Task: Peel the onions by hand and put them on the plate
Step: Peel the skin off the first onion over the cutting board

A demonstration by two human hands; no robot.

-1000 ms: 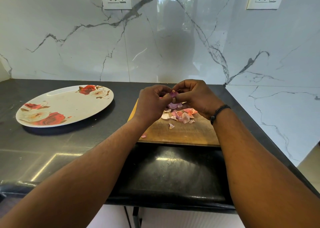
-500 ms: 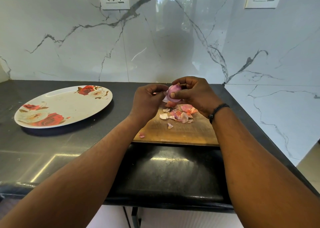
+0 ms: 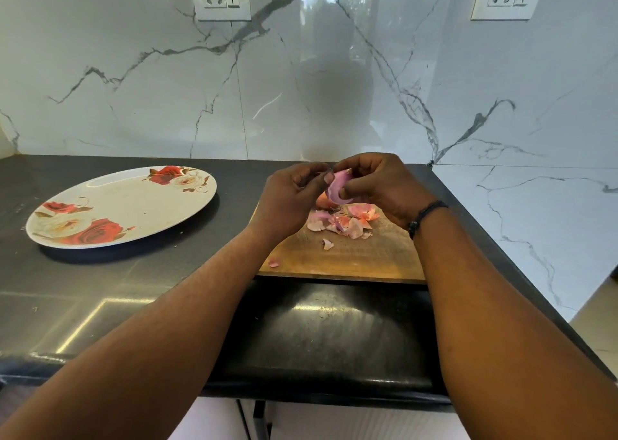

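Both hands meet above the far edge of the wooden cutting board, the right hand grasping the small pink onion steady so the left hand can pinch off skin, while the floral white plate waits bare.

left hand: raised toward 12 o'clock, fingers curled, thumb tip pressed on the onion. right hand: at its 3 o'clock side, fingers and thumb curled round the onion. both forearms extended, converging.
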